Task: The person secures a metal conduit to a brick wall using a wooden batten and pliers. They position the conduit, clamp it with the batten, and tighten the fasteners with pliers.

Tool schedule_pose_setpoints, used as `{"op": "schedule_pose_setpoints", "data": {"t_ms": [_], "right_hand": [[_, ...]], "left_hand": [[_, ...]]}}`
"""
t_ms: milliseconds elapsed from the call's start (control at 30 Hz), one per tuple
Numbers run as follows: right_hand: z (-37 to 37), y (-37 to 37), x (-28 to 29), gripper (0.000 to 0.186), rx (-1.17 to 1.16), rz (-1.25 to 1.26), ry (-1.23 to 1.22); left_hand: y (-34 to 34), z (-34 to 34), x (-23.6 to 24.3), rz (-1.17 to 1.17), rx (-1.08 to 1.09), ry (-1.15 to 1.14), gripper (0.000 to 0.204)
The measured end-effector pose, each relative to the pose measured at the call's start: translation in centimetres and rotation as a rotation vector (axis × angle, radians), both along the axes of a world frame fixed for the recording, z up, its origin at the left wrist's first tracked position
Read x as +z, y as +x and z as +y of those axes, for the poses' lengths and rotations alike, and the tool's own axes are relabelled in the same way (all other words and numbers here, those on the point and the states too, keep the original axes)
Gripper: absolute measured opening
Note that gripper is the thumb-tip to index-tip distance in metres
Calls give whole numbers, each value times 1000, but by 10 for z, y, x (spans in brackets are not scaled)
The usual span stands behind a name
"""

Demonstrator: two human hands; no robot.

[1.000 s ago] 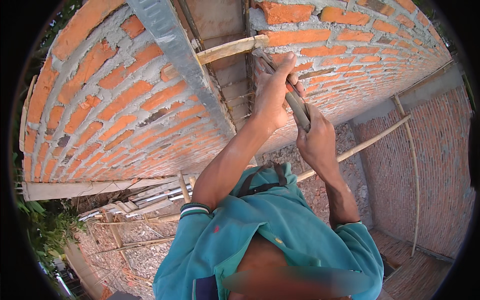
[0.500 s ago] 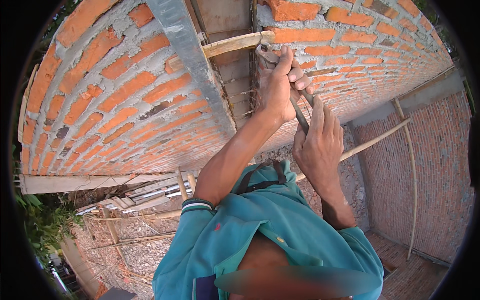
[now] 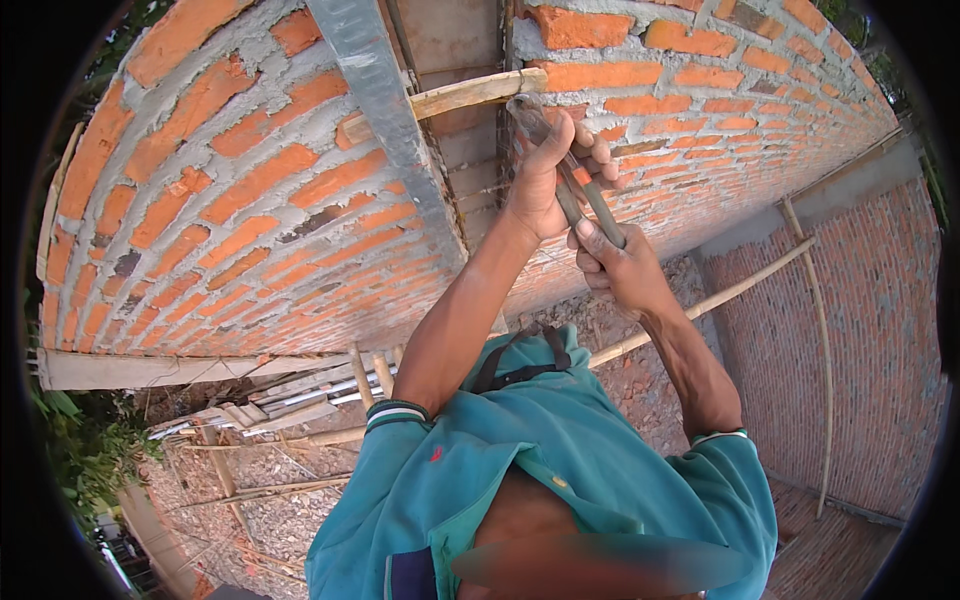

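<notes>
Grey pincers (image 3: pixel 530 120) with long handles and an orange band point up toward the brick wall. My left hand (image 3: pixel 543 190) is wrapped around them just below the head, thumb lying along the tool. Lower down, my right hand (image 3: pixel 622 268) grips near the ends of the handles, its thumb pressed on one of them. The jaws are close to the right end of a short wooden strip (image 3: pixel 470 95), beside the gap in the wall. Whether the jaws bite on anything is too small to tell.
A long grey board (image 3: pixel 385 110) runs along the gap's left side, under the strip. Brick walls (image 3: pixel 250 190) with rough mortar stand on both sides. Bamboo poles (image 3: pixel 700 305) cross behind my right arm. Rubble and stacked boards (image 3: pixel 285 405) lie below at left.
My right hand has moved down the handles and turned, from fingers stretched along them to a closed grip. The pincers' head has shifted slightly left, and the orange band now shows.
</notes>
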State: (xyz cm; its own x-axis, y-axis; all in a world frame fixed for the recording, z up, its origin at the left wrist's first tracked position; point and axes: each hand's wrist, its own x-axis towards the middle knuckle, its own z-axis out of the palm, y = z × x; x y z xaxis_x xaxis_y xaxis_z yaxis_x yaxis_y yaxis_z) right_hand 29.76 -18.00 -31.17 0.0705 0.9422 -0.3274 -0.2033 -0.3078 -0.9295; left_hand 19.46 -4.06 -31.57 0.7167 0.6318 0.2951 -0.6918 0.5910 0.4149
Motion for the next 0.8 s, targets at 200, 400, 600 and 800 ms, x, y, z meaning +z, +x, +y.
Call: {"op": "schedule_pose_setpoints", "data": {"t_ms": [200, 400, 600, 800], "right_hand": [[-5, -13, 11, 46, -34, -683, 256], [-10, -36, 2, 49, -485, -1740, 527], [2, -26, 2, 21, -270, -1357, 280], [1, -25, 14, 29, -185, -1065, 300]], "left_hand": [[-7, -5, 11, 121, 38, -67, 47], [16, -25, 37, 340, 335, -246, 45], [10, -23, 31, 523, 424, -102, 31], [-3, -7, 12, 284, 276, 32, 34]]}}
